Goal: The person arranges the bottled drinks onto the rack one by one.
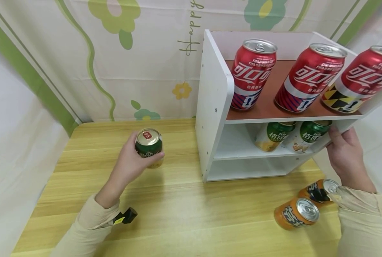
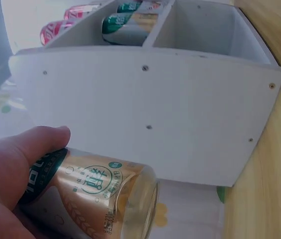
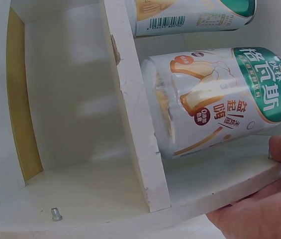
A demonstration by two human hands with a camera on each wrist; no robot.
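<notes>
My left hand (image 1: 131, 159) grips a green and gold drink can (image 1: 149, 146) left of the white shelf unit (image 1: 211, 114). In the left wrist view the gold can (image 2: 100, 191) tilts beside the unit's side panel, thumb along its green end. At the unit's right side, my right hand (image 1: 346, 151) holds the edge of the side panel, its thumb near the middle shelf. Two green and white cans stand on that middle shelf, one of them (image 3: 220, 99) close to the right fingers. Most of the right fingers are hidden behind the panel.
Three red cola cans, one in the middle (image 1: 311, 76), stand on the top shelf. Two orange cans, the nearer one (image 1: 293, 214) in plain view, are on the wooden table (image 1: 184, 214) by the right forearm. A patterned curtain (image 1: 152, 64) hangs behind.
</notes>
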